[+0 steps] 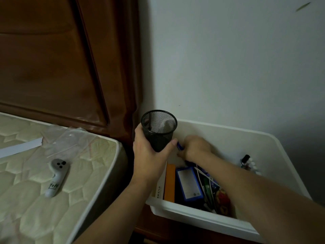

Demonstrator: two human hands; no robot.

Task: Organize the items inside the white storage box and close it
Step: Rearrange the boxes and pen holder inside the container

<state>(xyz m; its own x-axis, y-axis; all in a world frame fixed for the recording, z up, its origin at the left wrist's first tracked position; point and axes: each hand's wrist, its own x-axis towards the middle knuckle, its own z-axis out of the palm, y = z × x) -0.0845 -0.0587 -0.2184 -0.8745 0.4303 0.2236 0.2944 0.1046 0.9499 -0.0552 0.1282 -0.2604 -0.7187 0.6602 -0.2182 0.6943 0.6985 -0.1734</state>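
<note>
A white controller (56,177) lies on the mattress (31,199) at left. The left hand (149,154) grips a black mesh pen cup (158,130) above the near-left corner of the white storage box (274,155). Inside it, the right hand (196,147) pinches a blue pen (179,146) beside the cup.

Black mesh cup (159,131), white box (274,147), orange book (169,182), cream quilted mattress (35,199).

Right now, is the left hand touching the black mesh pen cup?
Touching. The head view shows the left hand wrapped round the lower part of the black mesh pen cup, thumb pressed against its side, holding it above the white storage box.
</note>
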